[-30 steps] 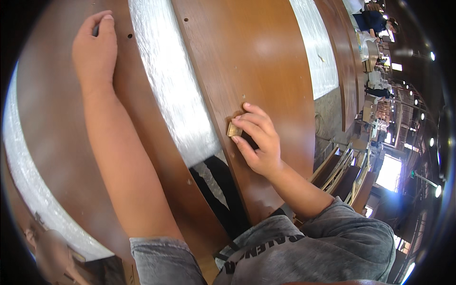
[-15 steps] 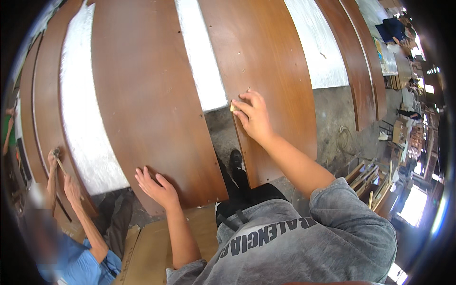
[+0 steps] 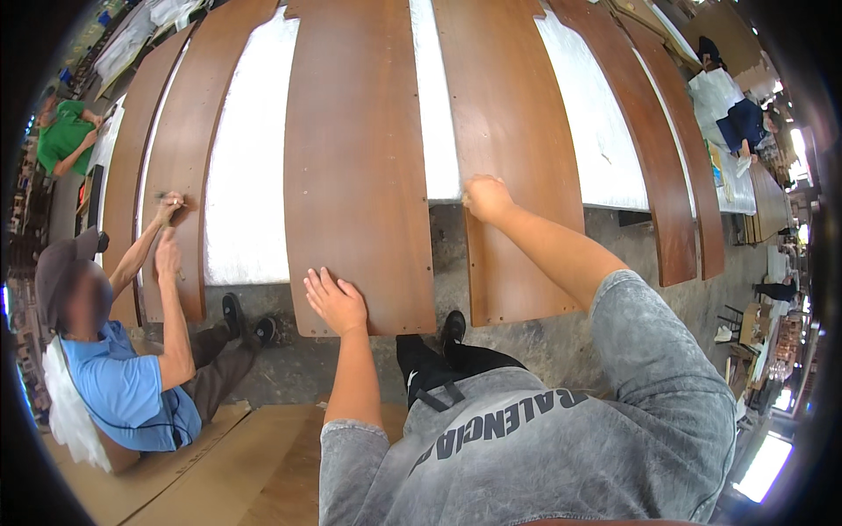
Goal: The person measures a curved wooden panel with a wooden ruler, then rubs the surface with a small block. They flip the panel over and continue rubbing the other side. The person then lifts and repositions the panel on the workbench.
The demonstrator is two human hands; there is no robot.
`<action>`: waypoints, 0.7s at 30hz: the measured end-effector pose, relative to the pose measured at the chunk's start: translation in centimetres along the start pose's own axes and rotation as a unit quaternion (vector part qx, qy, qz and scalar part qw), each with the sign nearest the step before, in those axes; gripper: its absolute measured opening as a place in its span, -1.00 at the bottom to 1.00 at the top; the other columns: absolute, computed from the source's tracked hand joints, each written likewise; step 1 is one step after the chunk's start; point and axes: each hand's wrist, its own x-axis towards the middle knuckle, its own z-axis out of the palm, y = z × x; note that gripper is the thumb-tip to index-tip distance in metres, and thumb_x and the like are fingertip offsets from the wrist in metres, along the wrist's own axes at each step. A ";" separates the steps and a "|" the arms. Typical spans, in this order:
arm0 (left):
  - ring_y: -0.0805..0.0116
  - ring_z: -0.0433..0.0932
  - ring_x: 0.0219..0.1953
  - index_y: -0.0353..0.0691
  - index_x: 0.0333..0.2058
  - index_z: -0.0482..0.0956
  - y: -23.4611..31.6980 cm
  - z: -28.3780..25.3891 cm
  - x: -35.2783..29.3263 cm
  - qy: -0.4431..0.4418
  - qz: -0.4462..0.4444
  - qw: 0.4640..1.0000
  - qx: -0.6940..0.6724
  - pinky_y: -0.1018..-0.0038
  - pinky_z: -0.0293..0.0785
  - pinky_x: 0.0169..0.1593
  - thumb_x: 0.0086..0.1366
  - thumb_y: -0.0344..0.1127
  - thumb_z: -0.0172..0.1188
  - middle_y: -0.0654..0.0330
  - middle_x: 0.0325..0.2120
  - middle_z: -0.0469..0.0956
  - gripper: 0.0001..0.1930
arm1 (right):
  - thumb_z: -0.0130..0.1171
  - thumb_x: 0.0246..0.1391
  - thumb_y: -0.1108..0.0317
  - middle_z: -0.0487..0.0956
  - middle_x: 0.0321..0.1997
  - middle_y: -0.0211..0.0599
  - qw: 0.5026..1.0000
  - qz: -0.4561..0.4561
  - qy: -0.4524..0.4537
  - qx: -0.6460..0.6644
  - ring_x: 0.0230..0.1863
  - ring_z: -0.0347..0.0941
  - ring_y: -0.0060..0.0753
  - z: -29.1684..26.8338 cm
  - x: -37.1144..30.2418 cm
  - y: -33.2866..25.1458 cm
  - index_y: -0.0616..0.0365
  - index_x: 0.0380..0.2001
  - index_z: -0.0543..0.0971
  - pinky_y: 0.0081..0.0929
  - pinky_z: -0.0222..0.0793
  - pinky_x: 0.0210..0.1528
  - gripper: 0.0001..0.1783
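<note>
Grey concrete floor [image 3: 618, 254] spreads below a white, film-like covered support [image 3: 250, 167], across which long, brown, wood-grained panels [image 3: 653, 184] lie side by side; their near ends run out past the white edge toward us, which seems to bring their rims within easy reach. Our left hand [image 3: 336, 300] rests with fingers spread on the broad, brown, flat wooden panel [image 3: 355, 167] in the middle, close to its near end; it grasps nothing, and we judge that it steadies us or the board. Our right hand [image 3: 488, 200] is curled at the left edge of the neighbouring brown wooden panel [image 3: 509, 114], about level with the white support's near rim; its fingertips are hidden, so we cannot tell how far they close or whether they hold something small; the bend suggests contact along that edge. Between these two panels runs a long gap, white farther off and floor nearer by, which gives the right hand room beside the edge; small dark holes [image 3: 429, 268] line the middle panel's right rim. To our left, a co-worker in a blue shirt and dark cap [image 3: 132, 373] works at another brown panel [image 3: 189, 123], well apart from our hands.
</note>
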 end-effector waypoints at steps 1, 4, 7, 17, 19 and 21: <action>-0.02 0.05 0.49 -0.25 0.29 0.35 -0.1 0.1 0.0 0.000 -0.001 1.000 -0.003 0.02 -0.05 0.50 0.43 -0.24 -0.06 -0.02 0.41 0.18 -0.51 | 0.32 0.07 0.35 0.62 -0.13 -0.15 1.000 0.026 -0.005 0.004 0.00 0.53 -0.02 -0.1 0.1 -0.6 0.16 -0.22 0.64 -0.11 0.41 0.09 -0.79; -0.04 0.04 0.49 -0.27 0.29 0.35 -0.4 0.2 0.2 -0.003 -0.002 1.000 -0.009 0.02 -0.05 0.50 0.41 -0.25 -0.05 -0.04 0.42 0.16 -0.50 | 0.33 0.07 0.34 0.63 -0.11 -0.15 0.991 0.018 0.045 0.123 0.01 0.53 -0.02 0.5 -0.4 -4.0 0.12 -0.18 0.64 -0.15 0.45 0.07 -0.77; -0.05 0.03 0.49 -0.27 0.28 0.35 -0.7 0.1 0.3 -0.010 -0.004 1.000 -0.019 0.01 -0.06 0.49 0.41 -0.25 -0.04 -0.06 0.42 0.16 -0.50 | 0.35 0.06 0.31 0.62 -0.10 -0.18 0.987 0.013 0.081 0.138 -0.01 0.53 -0.02 1.3 0.2 -7.6 0.05 -0.16 0.65 -0.14 0.48 0.03 -0.76; -0.06 -0.01 0.51 -0.25 0.30 0.32 -1.2 -0.1 0.8 -0.044 -0.007 0.998 -0.033 0.00 -0.08 0.50 0.39 -0.24 0.03 -0.06 0.44 0.11 -0.47 | 0.25 0.13 0.34 0.60 -0.07 -0.16 0.995 0.096 0.010 0.001 -0.04 0.56 0.03 1.5 2.9 -11.5 0.10 -0.26 0.60 -0.10 0.49 0.03 -0.87; -0.07 -0.02 0.51 -0.25 0.30 0.32 -1.2 -0.2 1.0 -0.056 -0.009 0.998 -0.036 -0.01 -0.09 0.50 0.39 -0.24 0.04 -0.07 0.45 0.10 -0.46 | 0.24 0.13 0.36 0.60 -0.08 -0.13 0.994 0.106 0.002 0.012 -0.04 0.57 0.04 1.8 3.2 -11.7 0.12 -0.28 0.59 -0.09 0.49 0.02 -0.88; -0.08 -0.03 0.51 -0.25 0.31 0.31 -1.2 -0.3 1.0 -0.071 -0.010 0.997 -0.041 -0.02 -0.10 0.50 0.38 -0.24 0.05 -0.07 0.45 0.08 -0.45 | 0.22 0.13 0.36 0.61 -0.09 -0.09 0.991 0.130 0.012 0.008 -0.03 0.57 0.05 2.3 3.5 -12.0 0.13 -0.29 0.60 -0.08 0.49 0.02 -0.89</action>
